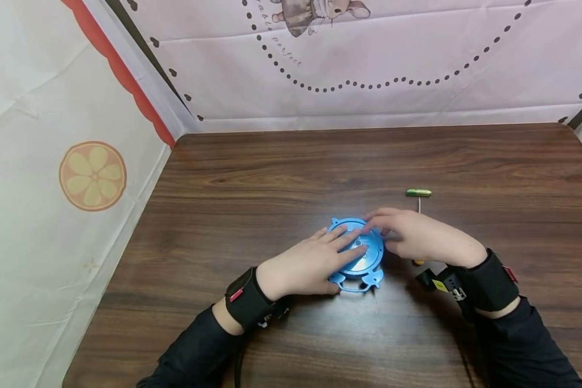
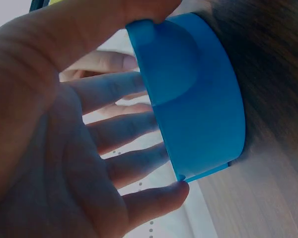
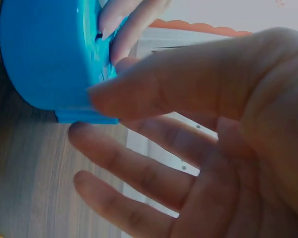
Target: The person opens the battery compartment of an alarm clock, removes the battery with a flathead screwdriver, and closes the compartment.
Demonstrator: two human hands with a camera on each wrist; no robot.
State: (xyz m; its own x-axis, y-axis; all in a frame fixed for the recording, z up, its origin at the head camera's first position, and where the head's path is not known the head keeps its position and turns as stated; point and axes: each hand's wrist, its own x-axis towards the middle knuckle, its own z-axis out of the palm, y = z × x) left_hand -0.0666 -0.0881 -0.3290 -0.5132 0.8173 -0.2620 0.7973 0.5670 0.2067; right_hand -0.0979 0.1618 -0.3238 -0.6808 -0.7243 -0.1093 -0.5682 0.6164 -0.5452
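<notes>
A round blue plastic case (image 1: 372,257), like an alarm clock lying face down, has small ear-like knobs and a loop at its near edge. My left hand (image 1: 310,264) rests over its top with fingers spread and fairly straight. In the left wrist view the thumb is at the rim of the blue case (image 2: 203,99). From the right, my right hand (image 1: 417,234) reaches the far right of the rim, its fingers loosely bent. The right wrist view has the right thumb (image 3: 134,96) overlapping the edge of the blue case (image 3: 39,54), other fingers spread apart.
Beyond the right hand lies a small green cylinder (image 1: 418,192), like a battery. A thin metal shaft (image 1: 419,205) runs from near it under the right hand, where a bit of yellow (image 1: 418,262) shows. Printed cloth (image 1: 368,102) hangs behind the wooden table (image 1: 252,178).
</notes>
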